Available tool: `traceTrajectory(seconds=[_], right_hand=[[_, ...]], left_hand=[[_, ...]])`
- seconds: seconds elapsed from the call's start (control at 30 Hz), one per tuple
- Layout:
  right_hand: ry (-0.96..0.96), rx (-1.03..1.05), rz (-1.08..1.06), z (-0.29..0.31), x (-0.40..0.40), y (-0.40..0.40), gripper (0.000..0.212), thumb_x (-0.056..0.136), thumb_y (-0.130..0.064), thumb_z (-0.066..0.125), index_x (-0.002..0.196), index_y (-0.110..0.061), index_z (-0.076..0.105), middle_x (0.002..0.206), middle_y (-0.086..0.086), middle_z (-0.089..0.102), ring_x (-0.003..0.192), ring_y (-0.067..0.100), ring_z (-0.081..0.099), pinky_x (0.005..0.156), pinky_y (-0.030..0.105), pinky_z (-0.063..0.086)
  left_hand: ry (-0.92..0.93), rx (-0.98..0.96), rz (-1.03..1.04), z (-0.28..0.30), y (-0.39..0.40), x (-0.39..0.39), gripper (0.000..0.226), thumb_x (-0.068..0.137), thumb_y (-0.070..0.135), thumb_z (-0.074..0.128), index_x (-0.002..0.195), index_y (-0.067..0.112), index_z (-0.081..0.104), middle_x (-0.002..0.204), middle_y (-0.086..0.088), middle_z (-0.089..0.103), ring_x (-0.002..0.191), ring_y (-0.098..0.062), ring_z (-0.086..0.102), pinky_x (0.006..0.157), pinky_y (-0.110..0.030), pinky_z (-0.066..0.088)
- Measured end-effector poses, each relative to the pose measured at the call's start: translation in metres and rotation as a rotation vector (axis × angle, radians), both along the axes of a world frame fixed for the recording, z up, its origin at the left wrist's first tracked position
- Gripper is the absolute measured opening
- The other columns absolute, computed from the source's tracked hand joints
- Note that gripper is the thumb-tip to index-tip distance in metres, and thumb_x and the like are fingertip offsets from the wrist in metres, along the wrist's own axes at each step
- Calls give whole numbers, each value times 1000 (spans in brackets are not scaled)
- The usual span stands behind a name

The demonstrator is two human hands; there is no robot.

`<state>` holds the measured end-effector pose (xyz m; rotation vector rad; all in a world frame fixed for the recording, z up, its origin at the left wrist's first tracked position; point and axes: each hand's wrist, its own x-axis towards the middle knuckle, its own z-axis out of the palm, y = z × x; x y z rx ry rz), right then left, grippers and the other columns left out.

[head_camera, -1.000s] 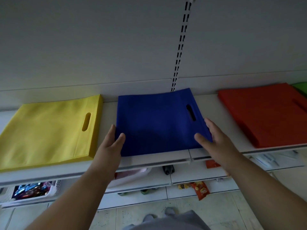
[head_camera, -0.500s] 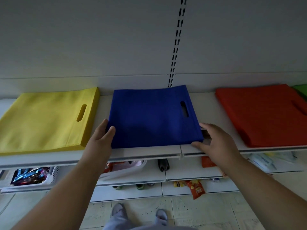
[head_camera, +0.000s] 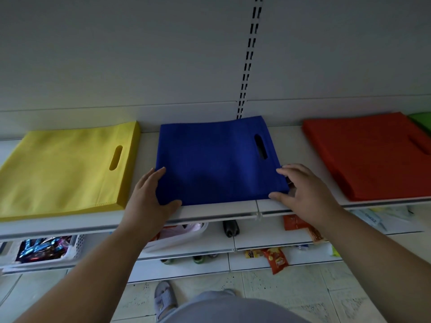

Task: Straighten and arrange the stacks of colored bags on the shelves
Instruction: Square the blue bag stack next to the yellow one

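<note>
A stack of blue bags [head_camera: 217,159] lies flat in the middle of the white shelf [head_camera: 219,212], its handle slot on the right. My left hand [head_camera: 149,199] touches the stack's front left corner, fingers along the left edge and thumb at the front edge. At the front right corner, my right hand [head_camera: 303,192] has its fingers against the right side and its thumb at the front edge. A stack of yellow bags [head_camera: 63,169] lies to the left, a stack of red bags [head_camera: 370,155] to the right. A green bag [head_camera: 423,121] peeks in at the far right.
The shelf backs onto a grey wall panel with a slotted upright [head_camera: 249,57]. Lower shelves hold a white basket of wrapped snacks [head_camera: 44,249], a pink tub [head_camera: 179,233] and snack packets [head_camera: 276,259]. Tiled floor and my sandalled foot [head_camera: 164,299] are below.
Both hands have shifted along the blue stack's front corners, thumbs now at the front edge. The stack sits squarer to the shelf edge than a second ago.
</note>
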<state>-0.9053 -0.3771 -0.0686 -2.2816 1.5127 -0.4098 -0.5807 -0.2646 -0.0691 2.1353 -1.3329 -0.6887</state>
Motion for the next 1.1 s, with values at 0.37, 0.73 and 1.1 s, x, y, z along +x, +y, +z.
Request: traceTrajectory(seconds=[0.37, 0.73, 1.1], right_hand=[[101, 12, 64, -4, -4, 0, 65, 81, -32, 78, 138, -15, 52, 146, 1, 40, 108, 18, 58, 95, 24, 41], [312, 60, 143, 18, 2, -5, 72, 86, -33, 71, 147, -20, 36, 156, 0, 23, 135, 14, 36, 101, 20, 34], [167, -43, 232, 27, 127, -30, 48, 102, -34, 46, 146, -15, 41, 159, 5, 26, 147, 22, 21, 117, 40, 23]], left_hand=[[-204, 55, -105, 0, 0, 11, 79, 83, 29, 74, 149, 30, 32, 158, 4, 23, 139, -21, 36, 107, -38, 44], [-425, 201, -312, 8, 0, 17, 68, 98, 23, 54, 154, 31, 17, 163, -2, -5, 146, -22, 26, 112, -29, 35], [-448, -86, -419, 23, -65, 14, 49, 100, 16, 41, 147, 29, 38, 161, 6, 21, 148, -16, 18, 118, -29, 16]])
